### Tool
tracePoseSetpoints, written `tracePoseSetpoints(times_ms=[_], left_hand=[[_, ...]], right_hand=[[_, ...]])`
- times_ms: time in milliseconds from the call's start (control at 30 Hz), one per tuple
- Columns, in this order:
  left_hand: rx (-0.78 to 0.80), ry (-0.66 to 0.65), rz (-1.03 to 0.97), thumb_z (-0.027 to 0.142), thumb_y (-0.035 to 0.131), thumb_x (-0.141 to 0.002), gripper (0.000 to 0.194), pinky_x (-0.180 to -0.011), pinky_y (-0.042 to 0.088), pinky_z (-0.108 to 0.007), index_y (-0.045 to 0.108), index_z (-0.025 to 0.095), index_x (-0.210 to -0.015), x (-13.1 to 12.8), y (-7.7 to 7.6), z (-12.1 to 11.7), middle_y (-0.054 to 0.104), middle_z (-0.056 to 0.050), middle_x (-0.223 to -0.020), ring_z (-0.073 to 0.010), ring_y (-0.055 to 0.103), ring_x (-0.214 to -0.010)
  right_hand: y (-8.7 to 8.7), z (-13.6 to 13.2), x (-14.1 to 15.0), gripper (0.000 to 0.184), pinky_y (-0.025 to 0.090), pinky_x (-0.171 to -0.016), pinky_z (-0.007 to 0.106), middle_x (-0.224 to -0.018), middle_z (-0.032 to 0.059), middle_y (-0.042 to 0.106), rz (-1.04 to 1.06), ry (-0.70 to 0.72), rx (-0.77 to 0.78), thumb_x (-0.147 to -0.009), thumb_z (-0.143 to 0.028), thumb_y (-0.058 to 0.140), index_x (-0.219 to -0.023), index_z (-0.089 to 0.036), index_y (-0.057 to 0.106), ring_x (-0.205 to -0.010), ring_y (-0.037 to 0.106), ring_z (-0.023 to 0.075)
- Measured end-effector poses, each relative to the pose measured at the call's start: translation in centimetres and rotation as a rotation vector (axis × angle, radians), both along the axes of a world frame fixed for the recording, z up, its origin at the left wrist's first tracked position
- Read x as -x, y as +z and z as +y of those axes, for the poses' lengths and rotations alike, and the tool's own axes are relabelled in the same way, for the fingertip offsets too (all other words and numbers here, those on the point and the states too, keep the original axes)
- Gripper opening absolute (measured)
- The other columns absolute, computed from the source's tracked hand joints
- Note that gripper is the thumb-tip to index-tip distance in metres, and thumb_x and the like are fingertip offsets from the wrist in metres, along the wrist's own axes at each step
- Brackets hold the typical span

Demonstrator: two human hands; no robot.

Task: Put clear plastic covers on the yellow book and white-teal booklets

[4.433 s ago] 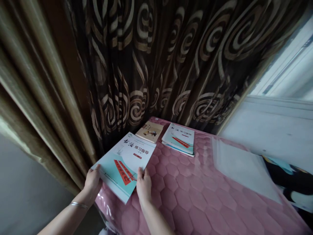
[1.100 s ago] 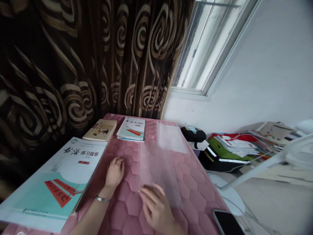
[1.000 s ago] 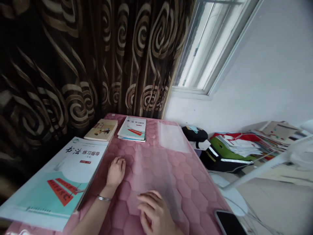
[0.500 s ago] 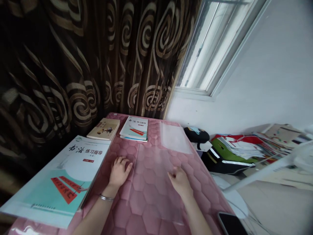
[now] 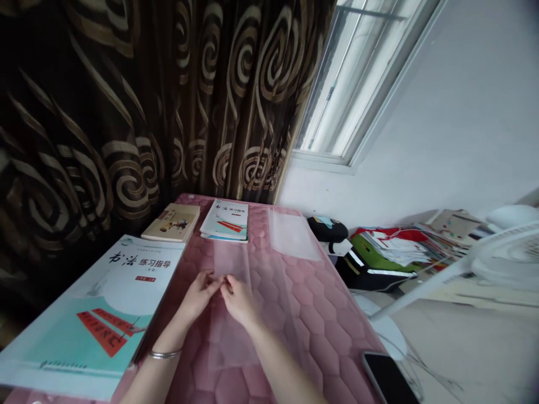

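Note:
A clear plastic sheet [image 5: 269,320], probably a book cover, lies over the pink table top, with see-through edges. My left hand [image 5: 200,297] and my right hand [image 5: 240,302] meet at its left side, fingertips together. Both hands are closed in a pinch on the sheet's edge; the exact grip is partly hidden by the fingers. On my left wrist is a silver bangle [image 5: 165,354]. To the left of my left hand lies a large workbook [image 5: 113,303] with a white and teal cover and red strips.
Behind the workbook lies a tan book [image 5: 172,221]; a small stack of books [image 5: 225,220] is beside it. Further right are a whitish translucent sheet [image 5: 292,233] and, near the front, a phone [image 5: 389,377]. A white fan [image 5: 446,269] stands right of the pink table [image 5: 320,314].
My right hand has moved left across the sheet to meet my left hand, and both now pinch at its left side. The view has shifted slightly to the right.

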State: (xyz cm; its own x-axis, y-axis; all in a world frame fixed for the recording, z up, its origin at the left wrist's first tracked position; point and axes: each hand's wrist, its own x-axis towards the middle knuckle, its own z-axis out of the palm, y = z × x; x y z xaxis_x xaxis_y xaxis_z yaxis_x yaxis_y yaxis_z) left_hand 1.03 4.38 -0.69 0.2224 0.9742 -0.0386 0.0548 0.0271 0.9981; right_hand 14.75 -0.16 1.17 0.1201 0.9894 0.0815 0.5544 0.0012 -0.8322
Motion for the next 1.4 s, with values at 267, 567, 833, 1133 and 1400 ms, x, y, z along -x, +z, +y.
tracePoseSetpoints(times_ms=[267,567,833,1133,1400], left_hand=[[0.164,-0.057,-0.047,0.026,0.074,-0.062,0.05,-0.05,0.044,-0.025,0.048,0.019,-0.105,0.0,-2.7,-0.8,0.056,0.007,-0.068,-0.0131,0.058,-0.053],[-0.101,0.14,0.463,0.004,0.051,-0.081,0.031,-0.061,0.048,-0.023,0.055,0.015,-0.11,2.3,-1.3,1.1,0.063,0.0,-0.08,-0.0118,0.063,-0.06],[-0.275,0.236,0.756,-0.004,0.045,-0.08,0.038,-0.073,0.05,-0.025,0.057,0.013,-0.112,3.4,-0.2,0.9,0.066,-0.004,-0.081,-0.0169,0.069,-0.079],[-0.432,0.233,1.011,-0.001,0.038,-0.081,0.041,-0.082,0.051,-0.033,0.052,0.009,-0.119,3.9,-1.3,0.3,0.069,-0.014,-0.09,-0.025,0.07,-0.089],[-0.44,0.225,1.229,-0.005,0.034,-0.079,0.049,-0.086,0.051,-0.037,0.057,0.005,-0.121,2.3,-0.7,-1.3,0.062,-0.022,-0.115,-0.0266,0.064,-0.101]], right_hand=[[-2.4,-0.6,-4.2,0.028,0.052,-0.085,0.032,-0.102,0.0089,0.071,0.187,-0.08,0.048,-0.092,-0.028,0.044,-0.109,-0.018,0.064,-0.094,0.069,0.0195],[-2.1,-5.3,-13.0,0.064,0.048,-0.088,0.041,-0.125,0.0311,0.056,-0.554,-0.517,0.36,-0.089,-0.038,0.05,-0.138,0.003,0.042,-0.113,0.061,0.0363],[-3.5,-7.3,-18.6,0.06,0.05,-0.067,0.029,-0.075,0.0021,0.07,-0.317,-0.41,0.145,-0.087,-0.035,0.047,-0.142,-0.013,0.043,-0.073,0.069,0.0217],[-6.7,-11.2,-23.2,0.046,0.053,-0.08,0.035,-0.112,0.0099,0.072,-0.573,-0.415,0.167,-0.092,-0.026,0.033,-0.125,-0.021,0.065,-0.097,0.07,0.0245],[-7.0,-10.9,-22.4,0.05,0.054,-0.08,0.035,-0.116,0.0143,0.07,-0.717,-0.434,0.193,-0.094,-0.019,0.028,-0.132,-0.017,0.06,-0.094,0.071,0.0241]])
